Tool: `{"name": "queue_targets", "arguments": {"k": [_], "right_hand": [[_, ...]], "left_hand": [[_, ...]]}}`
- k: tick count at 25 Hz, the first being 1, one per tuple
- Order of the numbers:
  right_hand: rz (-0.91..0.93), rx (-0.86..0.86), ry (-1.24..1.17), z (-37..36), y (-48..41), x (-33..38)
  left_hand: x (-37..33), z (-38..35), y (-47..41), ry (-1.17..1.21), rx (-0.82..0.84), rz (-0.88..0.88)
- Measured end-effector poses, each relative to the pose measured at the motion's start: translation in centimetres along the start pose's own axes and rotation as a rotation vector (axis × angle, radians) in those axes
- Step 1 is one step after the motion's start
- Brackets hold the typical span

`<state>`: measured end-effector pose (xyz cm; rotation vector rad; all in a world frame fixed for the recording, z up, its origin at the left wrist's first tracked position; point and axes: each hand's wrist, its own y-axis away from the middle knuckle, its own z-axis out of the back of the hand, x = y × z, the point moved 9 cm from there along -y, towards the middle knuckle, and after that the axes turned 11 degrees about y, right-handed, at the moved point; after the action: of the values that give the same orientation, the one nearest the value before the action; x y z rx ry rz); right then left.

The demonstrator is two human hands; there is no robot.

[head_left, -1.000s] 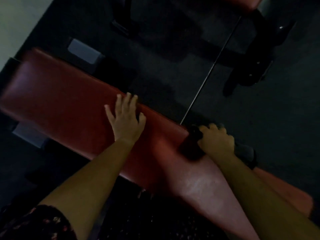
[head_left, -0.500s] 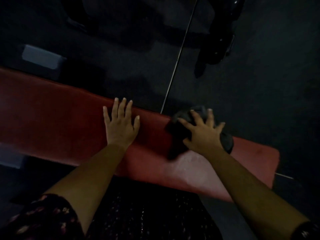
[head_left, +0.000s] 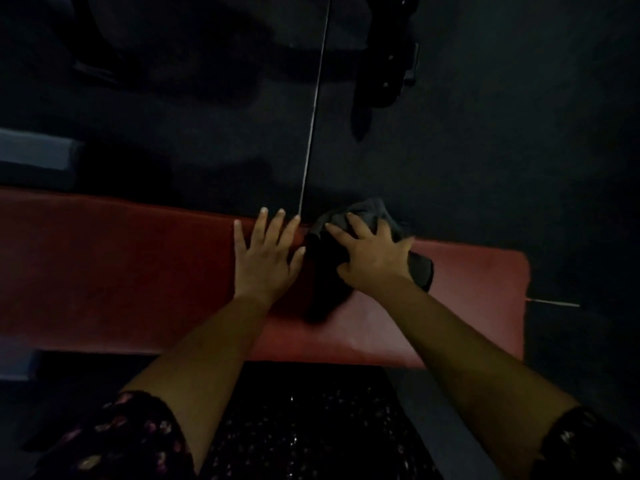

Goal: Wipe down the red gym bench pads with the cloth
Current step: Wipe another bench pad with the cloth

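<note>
Your left hand [head_left: 265, 258] lies flat, palm down, fingers straight and spread, on the red bench pad [head_left: 121, 271] at the centre of the frame, its fingertips reaching the pad's far edge. Just to its right, your right hand [head_left: 372, 261] presses down on the dark grey cloth [head_left: 367, 211] with fingers splayed and laid over it, not curled round it. The cloth is bunched under that palm on the right half of the pad, and part of it overhangs the far edge. The two hands are close, thumb nearly beside the cloth. The pad runs across the frame from the left edge to its right end. Your patterned sleeves [head_left: 131, 434] show at the bottom. Beyond the pad is dark floor [head_left: 519, 133], crossed by a thin pale line [head_left: 313, 116], with black equipment [head_left: 384, 74] at upper right and a grey-blue block [head_left: 34, 157] at the left edge.
</note>
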<state>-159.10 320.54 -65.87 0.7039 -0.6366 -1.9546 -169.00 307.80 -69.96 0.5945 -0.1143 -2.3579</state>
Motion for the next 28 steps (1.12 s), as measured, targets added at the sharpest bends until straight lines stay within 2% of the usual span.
{"name": "queue_targets", "arguments": {"k": [2, 4, 6, 8, 11, 13, 15, 18, 20, 21, 23, 25, 28], "right_hand": [[-0.114, 0.014, -0.103, -2.0, 0.5, -5.3], [-0.327, 0.045, -0.271, -3.4, 0.0, -10.5], [-0.462, 0.103, -0.258, -3.3, -1.1, -11.4], [-0.365, 0.078, -0.164, -1.8, -2.1, -8.4], [-0.131, -0.068, -0.101, -1.6, -0.7, -5.7], [-0.11, -0.11, -0.114, -2.9, 0.4, -8.8], [-0.174, -0.038, -0.095, -4.8, 0.0, -13.1], [-0.434, 0.182, -0.037, -7.2, -0.2, -18.8], [-0.536, 0.169, -0.057, -7.0, 0.6, -18.5], [-0.504, 0.118, -0.074, -6.9, 1.0, -17.5], [-0.316, -0.008, -0.052, -7.3, 2.3, -15.3], [-0.237, -0.081, -0.085, -8.7, 3.6, -17.9], [-0.486, 0.004, -0.17, -11.0, 3.8, -25.4]], "left_hand": [[0.1, -0.1, 0.1, -0.023, -0.03, -0.024], [-0.2, 0.0, 0.0, -0.027, -0.047, -0.026], [-0.1, 0.1, 0.0, -0.013, -0.05, -0.02], [0.0, 0.0, 0.1, -0.016, -0.038, -0.009], [-0.3, 0.3, 0.0, 0.025, -0.032, 0.012], [-0.4, 0.8, -0.5, 0.089, -0.044, 0.052], [-1.1, 0.9, -1.1, 0.103, -0.036, 0.064], [-5.6, -0.7, -2.3, 0.037, 0.079, -0.068], [-10.2, -2.3, -2.9, -0.03, 0.148, -0.228], [-12.6, -3.2, -3.1, -0.049, 0.17, -0.313], [-16.9, -4.8, -3.2, -0.062, 0.213, -0.458], [-19.9, -6.4, -2.9, -0.084, 0.267, -0.557], [-22.0, -7.8, -2.5, -0.091, 0.311, -0.596]]}}
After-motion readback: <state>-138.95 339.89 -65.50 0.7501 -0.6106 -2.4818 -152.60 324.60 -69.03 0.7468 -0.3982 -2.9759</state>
